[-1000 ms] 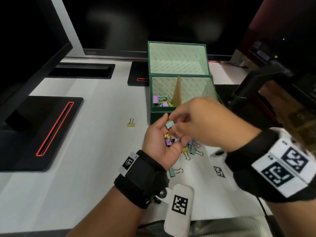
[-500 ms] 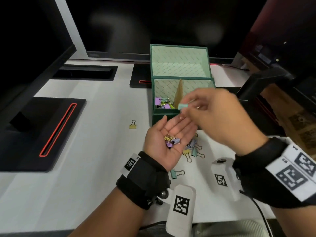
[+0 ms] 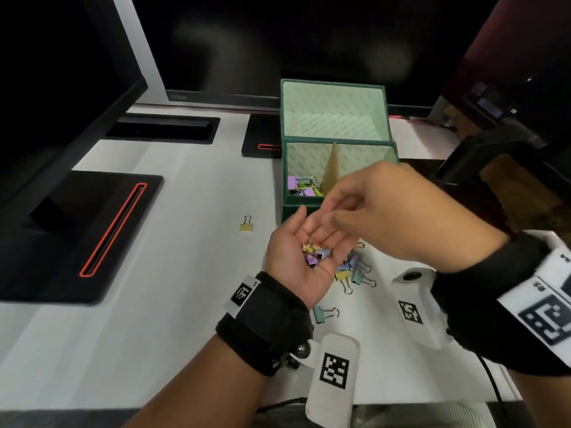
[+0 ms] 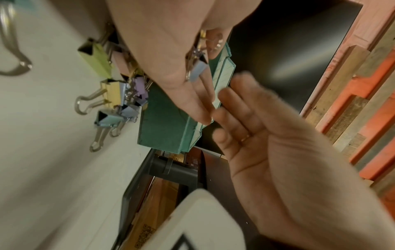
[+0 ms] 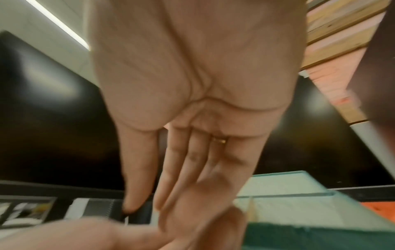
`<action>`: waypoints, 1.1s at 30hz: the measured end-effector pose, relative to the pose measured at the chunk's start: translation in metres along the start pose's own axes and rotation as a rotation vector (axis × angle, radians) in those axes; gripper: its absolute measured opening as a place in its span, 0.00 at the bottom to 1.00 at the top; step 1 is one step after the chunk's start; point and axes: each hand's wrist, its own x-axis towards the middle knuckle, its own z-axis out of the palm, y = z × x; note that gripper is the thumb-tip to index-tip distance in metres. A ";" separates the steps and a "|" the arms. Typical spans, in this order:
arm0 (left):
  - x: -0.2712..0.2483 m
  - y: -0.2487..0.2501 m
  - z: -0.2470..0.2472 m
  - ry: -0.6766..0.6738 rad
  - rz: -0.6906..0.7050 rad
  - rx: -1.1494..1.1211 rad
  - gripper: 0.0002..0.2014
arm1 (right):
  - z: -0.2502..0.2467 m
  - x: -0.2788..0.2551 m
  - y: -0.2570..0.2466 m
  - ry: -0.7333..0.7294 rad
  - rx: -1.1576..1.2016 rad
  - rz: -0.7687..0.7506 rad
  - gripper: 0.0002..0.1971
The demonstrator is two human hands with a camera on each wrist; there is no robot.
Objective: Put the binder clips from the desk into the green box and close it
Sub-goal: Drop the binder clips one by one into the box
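The green box (image 3: 293,211) stands open on the white desk, its lid (image 3: 333,109) tipped back; several coloured binder clips (image 3: 301,186) lie in its left compartment. My left hand (image 3: 296,267) is held palm up in front of the box, with a few clips (image 3: 315,253) resting in the palm. My right hand (image 3: 386,211) hovers over the left fingertips, its fingers (image 5: 183,160) nearly straight and holding nothing. More clips (image 3: 352,273) lie on the desk under the hands. A teal clip (image 3: 323,313) and a yellow clip (image 3: 246,225) lie apart.
A cardboard divider (image 3: 332,168) splits the box. Black monitor bases (image 3: 77,230) with red slots sit at the left and behind. A black stand (image 3: 482,156) is to the right of the box. The desk's front edge runs just below my wrists.
My right hand carried a teal clip from the left palm to the box, and now comes back empty over the left fingers. The left hand stayed put.
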 end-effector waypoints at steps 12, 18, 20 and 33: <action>0.003 0.000 -0.005 0.000 0.020 0.006 0.27 | 0.026 -0.009 0.002 -0.057 -0.042 -0.016 0.09; 0.002 0.000 -0.001 -0.040 0.038 -0.019 0.25 | 0.020 -0.005 0.011 0.203 0.342 0.016 0.10; 0.002 0.000 -0.002 -0.041 0.019 -0.023 0.26 | 0.016 0.003 0.018 0.369 0.438 0.022 0.08; 0.006 0.000 -0.007 -0.028 0.027 -0.028 0.26 | 0.001 0.015 0.019 0.122 0.020 -0.025 0.04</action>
